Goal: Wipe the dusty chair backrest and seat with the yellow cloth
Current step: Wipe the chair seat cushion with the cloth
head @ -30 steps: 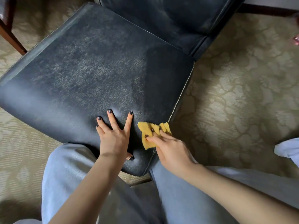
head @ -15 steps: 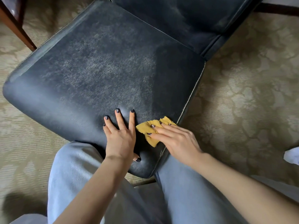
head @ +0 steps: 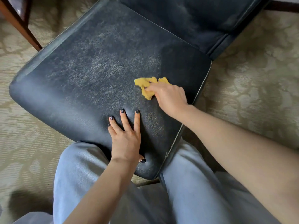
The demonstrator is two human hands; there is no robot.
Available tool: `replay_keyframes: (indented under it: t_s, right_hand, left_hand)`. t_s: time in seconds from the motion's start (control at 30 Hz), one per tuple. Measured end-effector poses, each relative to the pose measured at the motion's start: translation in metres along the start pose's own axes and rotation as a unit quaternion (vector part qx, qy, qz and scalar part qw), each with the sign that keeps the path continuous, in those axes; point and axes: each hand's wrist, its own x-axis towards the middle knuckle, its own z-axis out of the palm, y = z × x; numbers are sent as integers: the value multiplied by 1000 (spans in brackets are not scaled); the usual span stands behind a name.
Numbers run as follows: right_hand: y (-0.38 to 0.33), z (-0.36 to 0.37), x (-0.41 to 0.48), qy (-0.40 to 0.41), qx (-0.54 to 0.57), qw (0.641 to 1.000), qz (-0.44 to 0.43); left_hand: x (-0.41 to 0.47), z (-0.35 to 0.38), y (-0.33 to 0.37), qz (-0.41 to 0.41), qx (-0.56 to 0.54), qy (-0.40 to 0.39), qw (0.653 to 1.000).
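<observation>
Cloth (head: 142,83) bunched on dusty seat (head: 97,70) beneath curled fingers (head: 156,88) of right hand (head: 169,97); left hand (head: 126,139) flat, fingers spread, empty.

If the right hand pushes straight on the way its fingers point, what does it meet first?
The right hand points up-left across the seat, holding the yellow cloth. Ahead lies only the dusty patch mid-seat; the way looks free to the far left edge.

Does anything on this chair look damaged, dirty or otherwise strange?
Yes: the seat has a pale, patchy dust film over its middle, while the strip beyond the right hand, which holds the yellow cloth, looks darker and cleaner. The backrest also shows grey smears. I see no tear or spill.
</observation>
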Motion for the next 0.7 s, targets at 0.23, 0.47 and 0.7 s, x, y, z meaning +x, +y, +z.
replay_keyframes:
  t_s: [0.23,0.47,0.7]
  right_hand:
    - [1,-14,61,-28,-2,987,159]
    - [-6,4,33,-24,-55,994,90]
    - [-15,-4,-11,-87,-75,993,40]
  left_hand:
    - [1,2,0,1,-10,6,1000]
    - [2,3,1,-3,-18,7,1000]
    - [-1,3,0,-6,-13,11,1000]
